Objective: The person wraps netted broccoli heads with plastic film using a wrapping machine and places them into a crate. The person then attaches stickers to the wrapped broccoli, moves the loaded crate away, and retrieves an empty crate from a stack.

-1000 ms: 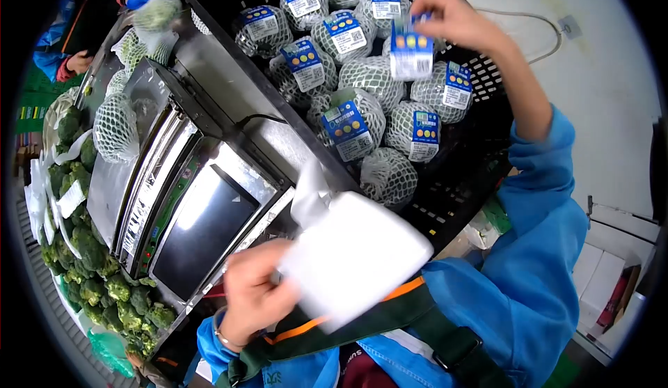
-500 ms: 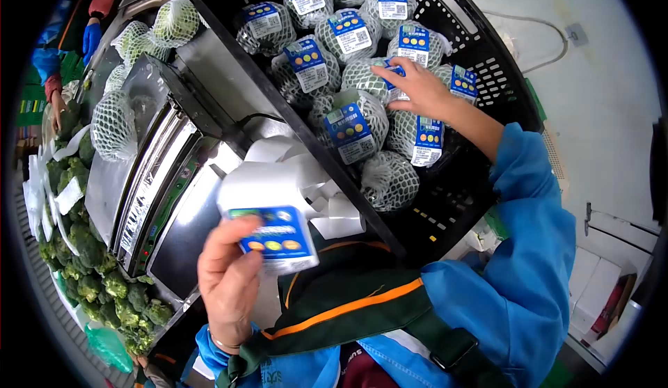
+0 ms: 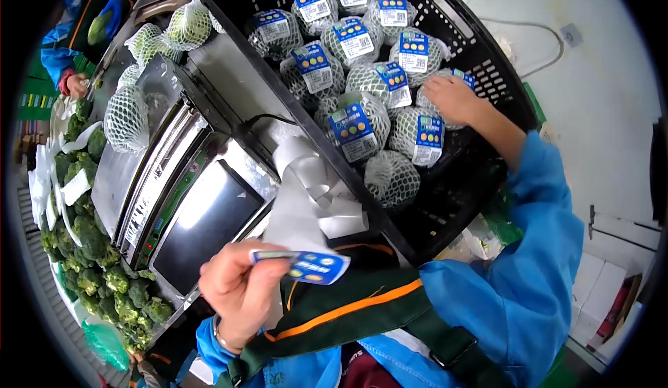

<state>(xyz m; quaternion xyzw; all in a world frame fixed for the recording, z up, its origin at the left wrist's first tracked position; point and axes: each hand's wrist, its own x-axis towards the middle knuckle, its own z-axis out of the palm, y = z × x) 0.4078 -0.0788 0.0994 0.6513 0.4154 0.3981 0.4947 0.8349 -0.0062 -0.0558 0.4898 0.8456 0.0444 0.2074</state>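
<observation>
My left hand [image 3: 240, 287] pinches the edge of a blue printed label [image 3: 320, 267], low in front of the apron. Behind the label runs a curling white paper strip [image 3: 296, 214]. My right hand [image 3: 454, 100] lies over a vegetable in a white foam net [image 3: 433, 109] at the right side of the black crate [image 3: 306, 120], fingers stretched along it. Part of that vegetable and its blue label [image 3: 464, 77] are hidden by the hand. Beside it is a labelled netted vegetable [image 3: 369, 78]. A netted one without a visible label [image 3: 392, 179] sits nearest me.
Left of the crate stands a machine with a dark screen [image 3: 209, 214], with netted vegetables [image 3: 126, 120] on its metal top. Broccoli heads [image 3: 87, 249] are heaped at far left. A co-worker's gloved hand [image 3: 111, 13] holds something green; their bare hand [image 3: 75, 85] is near the broccoli.
My right hand has moved right, off one labelled netted vegetable and onto its neighbour. The label in my left hand has tipped flatter and lower. The co-worker's hands have shifted.
</observation>
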